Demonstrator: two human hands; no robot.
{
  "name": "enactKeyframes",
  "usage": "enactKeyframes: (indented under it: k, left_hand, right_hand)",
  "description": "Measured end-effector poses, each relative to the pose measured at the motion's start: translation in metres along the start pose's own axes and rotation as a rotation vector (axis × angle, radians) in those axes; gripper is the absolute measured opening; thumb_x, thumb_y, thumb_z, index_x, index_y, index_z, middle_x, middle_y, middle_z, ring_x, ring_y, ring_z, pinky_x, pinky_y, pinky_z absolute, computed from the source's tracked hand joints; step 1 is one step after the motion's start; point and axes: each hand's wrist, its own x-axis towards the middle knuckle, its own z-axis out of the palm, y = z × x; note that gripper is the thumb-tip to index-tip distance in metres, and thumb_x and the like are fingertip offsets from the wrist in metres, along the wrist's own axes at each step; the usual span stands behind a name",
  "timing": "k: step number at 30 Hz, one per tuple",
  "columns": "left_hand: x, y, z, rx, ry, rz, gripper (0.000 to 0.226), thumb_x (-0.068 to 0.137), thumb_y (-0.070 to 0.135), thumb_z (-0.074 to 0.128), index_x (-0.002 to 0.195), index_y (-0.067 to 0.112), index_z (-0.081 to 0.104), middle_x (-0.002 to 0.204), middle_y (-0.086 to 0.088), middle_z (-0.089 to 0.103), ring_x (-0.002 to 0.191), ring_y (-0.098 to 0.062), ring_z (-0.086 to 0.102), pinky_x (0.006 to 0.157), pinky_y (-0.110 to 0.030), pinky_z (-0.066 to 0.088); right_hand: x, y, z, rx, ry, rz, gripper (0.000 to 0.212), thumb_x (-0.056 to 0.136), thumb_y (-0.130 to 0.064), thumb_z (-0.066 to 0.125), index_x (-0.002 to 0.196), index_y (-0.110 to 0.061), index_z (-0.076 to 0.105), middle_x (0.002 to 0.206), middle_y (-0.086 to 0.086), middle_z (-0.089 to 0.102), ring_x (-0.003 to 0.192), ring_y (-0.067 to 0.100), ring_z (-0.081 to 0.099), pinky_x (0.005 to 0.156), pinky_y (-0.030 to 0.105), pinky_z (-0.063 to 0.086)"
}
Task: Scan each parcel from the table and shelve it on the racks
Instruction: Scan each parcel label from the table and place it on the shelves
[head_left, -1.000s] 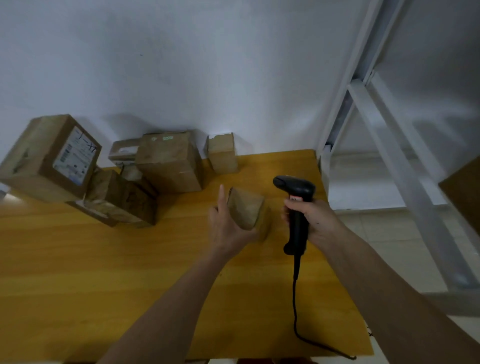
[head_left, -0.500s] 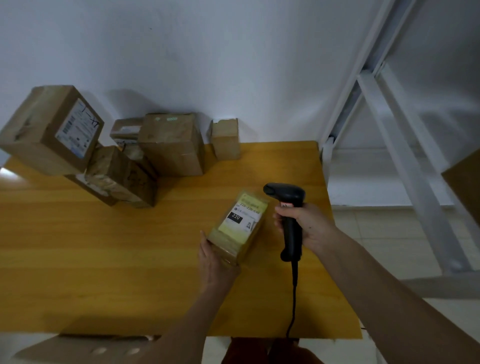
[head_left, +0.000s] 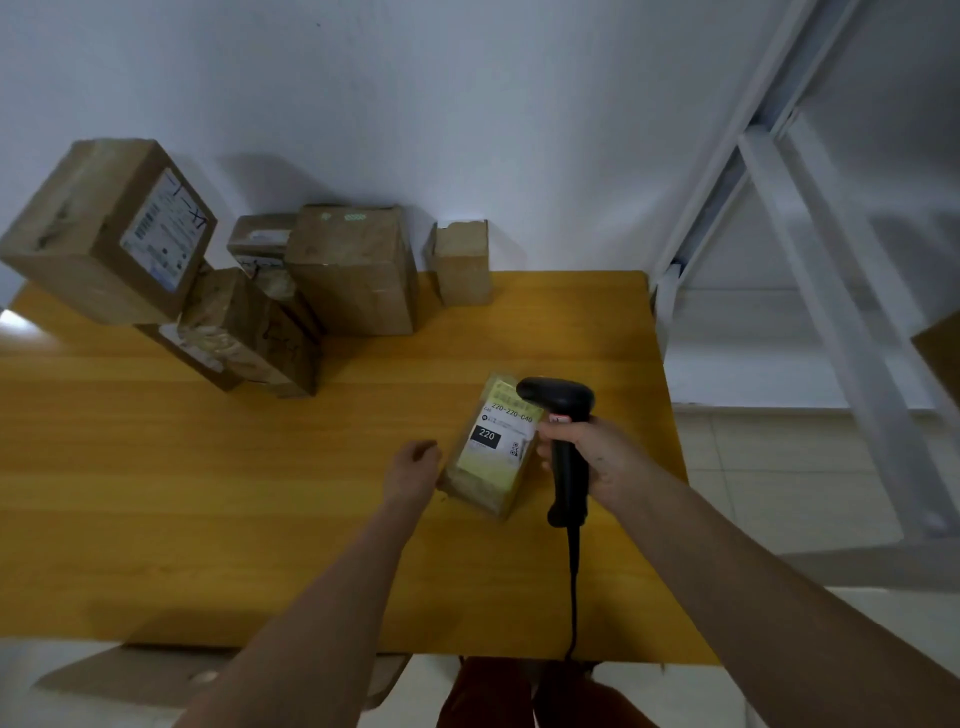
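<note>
A small brown parcel (head_left: 491, 447) lies on the wooden table (head_left: 208, 493), its yellow-white label reading "220" facing up. My left hand (head_left: 414, 467) is at the parcel's near left edge, fingers curled against it and holding it steady. My right hand (head_left: 587, 457) grips the handle of a black barcode scanner (head_left: 563, 415). The scanner's head hangs over the far right corner of the label, and its cable runs down off the table's front edge. Several more brown parcels (head_left: 353, 270) are piled at the table's back left.
A large box (head_left: 104, 234) with a white label leans on the pile at the far left. One small box (head_left: 462, 262) stands against the white wall. White metal rack uprights (head_left: 831, 312) rise right of the table. A flat piece of cardboard (head_left: 119, 675) lies below the table's front edge.
The parcel was turned over from its plain brown side to label up and laid flat. My left hand shifted from its near end to its left edge. The scanner moved over the label.
</note>
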Motion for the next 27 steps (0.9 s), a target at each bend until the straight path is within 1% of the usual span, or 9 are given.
enactKeyframes:
  k: [3, 6, 8, 11, 14, 16, 19, 23, 27]
  left_hand:
    - [0.006, 0.022, 0.005, -0.029, -0.281, -0.035, 0.047, 0.095, 0.044, 0.055, 0.131, 0.015, 0.057, 0.124, -0.011, 0.06, 0.11, -0.031, 0.059, 0.096, -0.048, 0.05]
    - [0.009, 0.026, 0.013, -0.015, -0.438, -0.052, 0.061, 0.089, 0.048, 0.062, 0.14, 0.018, 0.045, 0.121, -0.007, 0.058, 0.097, -0.023, 0.061, 0.078, -0.036, 0.053]
    - [0.009, 0.023, 0.02, -0.071, -0.463, -0.099, 0.069, 0.086, 0.046, 0.067, 0.143, 0.017, 0.04, 0.119, -0.005, 0.059, 0.093, -0.02, 0.062, 0.072, -0.034, 0.053]
    - [0.005, 0.017, 0.032, -0.21, -0.476, -0.223, 0.078, 0.082, 0.044, 0.073, 0.144, 0.017, 0.034, 0.12, -0.007, 0.06, 0.096, -0.026, 0.065, 0.076, -0.038, 0.057]
    - [-0.002, 0.014, 0.04, -0.274, -0.48, -0.286, 0.085, 0.079, 0.04, 0.078, 0.143, 0.019, 0.025, 0.119, -0.008, 0.058, 0.097, -0.028, 0.066, 0.072, -0.039, 0.058]
    - [-0.007, 0.011, 0.042, -0.326, -0.47, -0.323, 0.082, 0.078, 0.034, 0.08, 0.136, 0.021, 0.025, 0.117, -0.01, 0.057, 0.097, -0.03, 0.065, 0.075, -0.044, 0.059]
    - [-0.008, 0.007, 0.039, -0.36, -0.446, -0.317, 0.071, 0.078, 0.025, 0.08, 0.127, 0.018, 0.028, 0.121, -0.01, 0.053, 0.106, -0.029, 0.058, 0.091, -0.052, 0.051]
    - [-0.011, 0.012, 0.028, -0.38, -0.459, -0.227, 0.058, 0.077, 0.014, 0.08, 0.116, 0.018, 0.037, 0.13, -0.011, 0.051, 0.116, -0.028, 0.052, 0.096, -0.053, 0.043]
    - [-0.014, 0.029, 0.007, -0.474, -0.49, -0.145, 0.105, 0.064, 0.007, 0.086, 0.146, 0.02, 0.022, 0.136, -0.01, 0.051, 0.119, -0.032, 0.054, 0.093, -0.06, 0.05]
  right_hand:
    - [0.004, 0.006, 0.007, 0.004, -0.023, 0.018, 0.013, 0.084, -0.006, 0.07, 0.096, -0.006, 0.066, 0.089, 0.01, 0.067, 0.079, 0.025, 0.061, 0.078, 0.038, 0.053]
    - [0.009, 0.011, 0.009, 0.045, -0.031, 0.035, 0.01, 0.085, -0.008, 0.071, 0.094, -0.006, 0.067, 0.093, 0.01, 0.064, 0.083, 0.026, 0.061, 0.082, 0.041, 0.053]
    - [0.011, 0.014, 0.007, 0.091, -0.03, 0.059, 0.014, 0.085, -0.01, 0.07, 0.098, -0.005, 0.066, 0.09, 0.009, 0.059, 0.08, 0.025, 0.059, 0.081, 0.042, 0.053]
    - [0.011, 0.021, 0.003, 0.149, -0.028, 0.079, 0.022, 0.086, -0.011, 0.07, 0.106, -0.004, 0.064, 0.087, 0.007, 0.056, 0.078, 0.024, 0.058, 0.073, 0.037, 0.055]
    - [0.01, 0.023, -0.005, 0.106, -0.054, 0.051, 0.029, 0.087, -0.013, 0.069, 0.113, -0.003, 0.063, 0.095, 0.009, 0.056, 0.084, 0.025, 0.059, 0.077, 0.039, 0.057]
    - [0.008, 0.022, -0.009, 0.076, -0.086, 0.029, 0.035, 0.088, -0.012, 0.068, 0.12, 0.0, 0.06, 0.103, 0.011, 0.054, 0.092, 0.027, 0.057, 0.088, 0.045, 0.055]
    - [0.002, 0.018, -0.011, 0.051, -0.118, -0.011, 0.037, 0.088, -0.012, 0.068, 0.122, 0.0, 0.06, 0.113, 0.011, 0.055, 0.103, 0.03, 0.056, 0.096, 0.052, 0.051]
    - [-0.008, 0.004, -0.011, -0.012, -0.13, -0.07, 0.034, 0.085, -0.015, 0.069, 0.117, -0.006, 0.063, 0.126, 0.011, 0.058, 0.112, 0.033, 0.058, 0.094, 0.046, 0.054]
    - [-0.025, -0.016, -0.006, -0.12, -0.152, -0.181, 0.029, 0.086, -0.018, 0.068, 0.115, -0.014, 0.065, 0.12, 0.008, 0.067, 0.113, 0.029, 0.061, 0.097, 0.044, 0.052]
